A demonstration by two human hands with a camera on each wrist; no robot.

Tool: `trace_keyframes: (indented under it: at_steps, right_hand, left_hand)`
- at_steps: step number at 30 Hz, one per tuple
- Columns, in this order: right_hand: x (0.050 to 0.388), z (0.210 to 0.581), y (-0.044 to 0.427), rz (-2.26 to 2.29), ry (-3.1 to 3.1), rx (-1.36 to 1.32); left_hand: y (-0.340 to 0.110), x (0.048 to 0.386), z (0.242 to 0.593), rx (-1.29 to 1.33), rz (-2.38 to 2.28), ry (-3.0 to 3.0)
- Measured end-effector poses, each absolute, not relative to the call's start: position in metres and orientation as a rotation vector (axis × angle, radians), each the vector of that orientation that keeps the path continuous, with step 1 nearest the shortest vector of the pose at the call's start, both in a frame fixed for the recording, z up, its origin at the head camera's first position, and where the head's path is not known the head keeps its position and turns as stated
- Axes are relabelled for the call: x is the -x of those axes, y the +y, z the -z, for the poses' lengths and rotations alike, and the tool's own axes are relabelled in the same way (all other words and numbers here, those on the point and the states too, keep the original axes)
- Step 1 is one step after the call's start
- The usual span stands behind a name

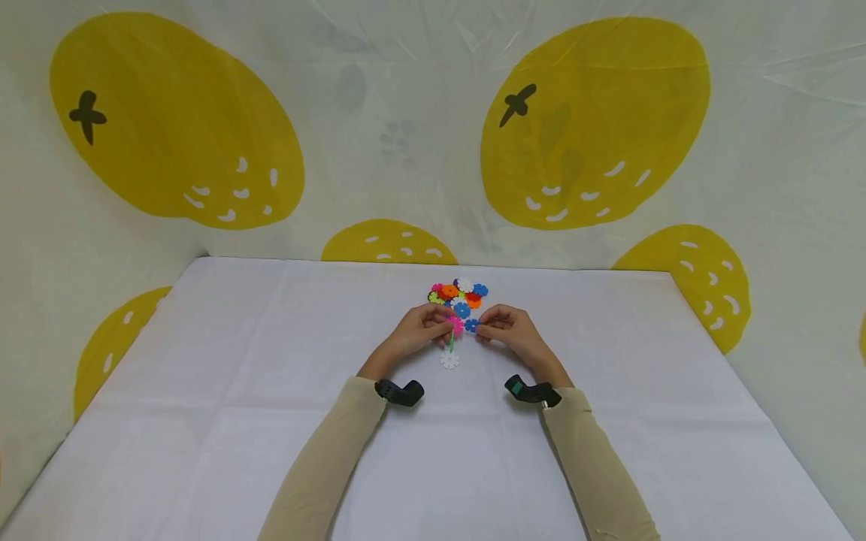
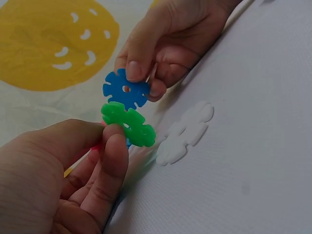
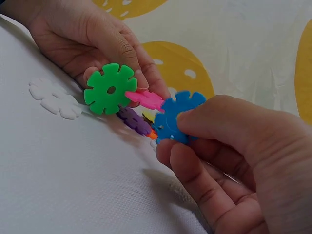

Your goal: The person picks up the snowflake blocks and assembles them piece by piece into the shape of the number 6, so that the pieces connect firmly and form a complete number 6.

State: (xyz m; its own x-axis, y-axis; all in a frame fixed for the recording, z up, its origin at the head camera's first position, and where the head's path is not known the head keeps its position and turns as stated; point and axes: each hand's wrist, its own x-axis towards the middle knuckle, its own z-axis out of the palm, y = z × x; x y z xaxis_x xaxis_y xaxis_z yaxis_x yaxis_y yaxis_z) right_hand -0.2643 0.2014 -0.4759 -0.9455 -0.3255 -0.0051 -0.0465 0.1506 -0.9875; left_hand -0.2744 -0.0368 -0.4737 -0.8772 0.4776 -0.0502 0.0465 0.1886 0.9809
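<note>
My left hand pinches a pink notched disc that is joined to a green one; in the left wrist view the green disc stands at the fingertips. Between the thumb and fingers of my right hand is a blue notched disc, seen close up in the right wrist view. The blue disc is held beside the pink one; whether they touch I cannot tell. A white disc lies flat on the cloth below the hands.
Just beyond the hands lies a pile of notched discs in several colours, with an orange one and a light blue one among them. A white cloth covers the table, and a patterned curtain hangs behind it.
</note>
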Motion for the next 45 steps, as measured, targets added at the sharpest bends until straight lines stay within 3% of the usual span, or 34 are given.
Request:
trace_keyframes:
  at_steps: [30,45]
  right_hand:
    - [0.265,0.480,0.194,1.889,2.365,0.516]
    - [0.250,0.454,0.186,1.957,2.337,0.545]
  left_hand:
    - [-0.039,0.277,0.482,-0.462,-1.879,1.942]
    - [-0.036,0.276,0.479,-0.405,-1.915,1.927]
